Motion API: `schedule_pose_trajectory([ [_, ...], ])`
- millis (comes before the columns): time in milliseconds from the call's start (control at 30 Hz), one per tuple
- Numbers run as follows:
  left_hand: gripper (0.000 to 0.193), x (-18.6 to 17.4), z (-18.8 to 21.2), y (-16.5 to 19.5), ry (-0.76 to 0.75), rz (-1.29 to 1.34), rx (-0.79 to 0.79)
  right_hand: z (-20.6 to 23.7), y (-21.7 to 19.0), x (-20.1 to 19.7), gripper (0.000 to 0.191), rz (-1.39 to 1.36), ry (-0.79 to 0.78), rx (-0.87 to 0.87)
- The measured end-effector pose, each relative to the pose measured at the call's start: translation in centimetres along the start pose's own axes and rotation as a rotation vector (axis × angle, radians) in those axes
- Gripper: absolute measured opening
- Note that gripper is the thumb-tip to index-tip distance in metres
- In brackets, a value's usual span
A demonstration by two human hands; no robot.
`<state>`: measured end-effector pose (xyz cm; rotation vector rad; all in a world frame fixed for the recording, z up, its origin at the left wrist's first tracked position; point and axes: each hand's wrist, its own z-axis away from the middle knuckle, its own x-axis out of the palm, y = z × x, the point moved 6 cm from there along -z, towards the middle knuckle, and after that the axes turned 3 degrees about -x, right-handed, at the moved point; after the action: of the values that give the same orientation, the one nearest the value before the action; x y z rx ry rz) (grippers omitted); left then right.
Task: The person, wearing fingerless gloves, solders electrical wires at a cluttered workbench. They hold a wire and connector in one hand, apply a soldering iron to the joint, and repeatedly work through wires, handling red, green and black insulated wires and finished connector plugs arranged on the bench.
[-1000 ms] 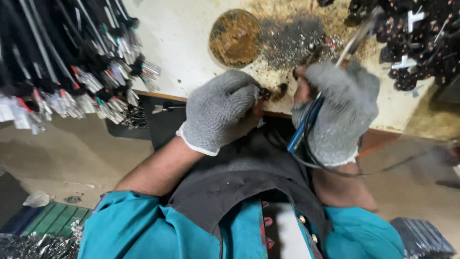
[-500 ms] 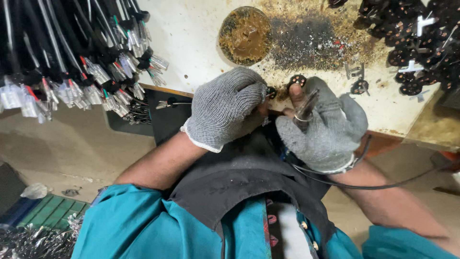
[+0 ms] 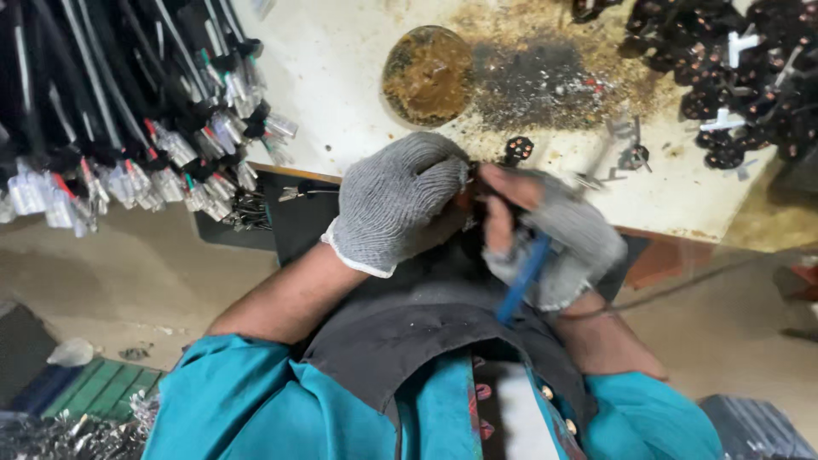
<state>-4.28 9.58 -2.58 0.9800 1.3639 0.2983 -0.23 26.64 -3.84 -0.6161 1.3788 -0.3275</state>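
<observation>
My left hand (image 3: 399, 200), in a grey knit glove, is closed around a small part at the front edge of the white bench (image 3: 341, 94); the part is hidden inside the fist. My right hand (image 3: 554, 238), in a fingerless grey glove and blurred by motion, touches the left hand and grips a blue-handled tool (image 3: 521, 279) whose handle points down toward my lap. A small black round plug piece (image 3: 517, 150) lies on the bench just beyond my fingers.
A bundle of black cables with clear-capped ends (image 3: 128, 119) hangs over the bench at left. A round rusty tin (image 3: 426, 75) and dark scorched residue (image 3: 545, 85) sit mid-bench. A heap of black plug parts (image 3: 733, 77) fills the far right. A dark apron covers my lap.
My right hand has drawn in from the bench to meet the left, swinging the blue-handled tool so that its handle points down. The left hand has stayed closed at the bench edge.
</observation>
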Motion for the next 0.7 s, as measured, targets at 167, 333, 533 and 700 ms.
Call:
schedule_pose_trajectory([
  [167,0.032,-1.4,0.9,0.8,-0.026,-0.006,-0.035,0.1,0.6,1.0,0.026,-0.347,0.031,-0.072],
  [333,0.033,-5.2,3.9,-0.7,-0.275,-0.017,-0.395,1.6,3.9,5.5,0.012,-1.024,-0.247,0.720],
  [533,0.015,-11.0,-0.6,2.7,-0.293,-0.466,-0.243,1.4,3.0,-0.2,0.014,-0.798,0.408,0.045],
  [700,0.018,-11.1,-4.2,4.1,-0.043,-0.827,-0.088,0.5,0.9,-2.0,0.013,-0.354,0.342,-0.045],
])
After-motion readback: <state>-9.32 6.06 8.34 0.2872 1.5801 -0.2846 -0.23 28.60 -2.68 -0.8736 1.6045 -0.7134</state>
